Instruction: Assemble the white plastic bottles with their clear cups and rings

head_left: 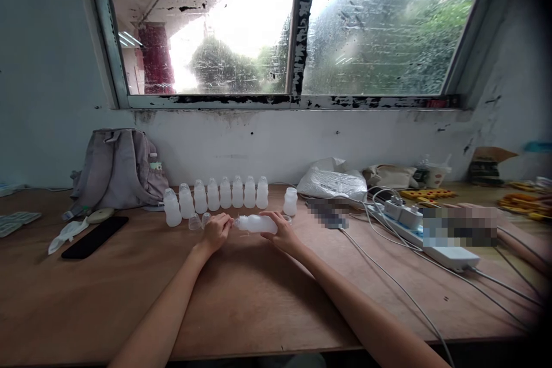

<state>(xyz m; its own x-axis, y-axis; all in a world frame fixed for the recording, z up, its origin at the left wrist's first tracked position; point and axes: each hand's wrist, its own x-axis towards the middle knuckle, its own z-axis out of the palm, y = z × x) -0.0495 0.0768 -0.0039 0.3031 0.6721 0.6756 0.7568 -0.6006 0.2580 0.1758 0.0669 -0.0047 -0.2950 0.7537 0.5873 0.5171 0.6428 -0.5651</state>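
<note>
My right hand (280, 232) is wrapped round the base of a frosted white bottle (257, 223), which lies on its side above the wooden table (254, 310). At the bottle's left end, my left hand (217, 231) has its fingers pressed together; what they hold, if anything, is too small to make out. Behind the hands stands a row of several capped white bottles (213, 195). A single bottle without a clear cap (290, 202) stands to the right of the row. Small clear caps (194, 221) sit beside my left hand.
A black phone (95, 237), a white tissue (69, 234) and a grey backpack (118, 169) are on the left. On the right lie a silver package (332, 181), a white power strip (448, 253) and loose cables. Another person's hand (463, 215) reaches in from the right.
</note>
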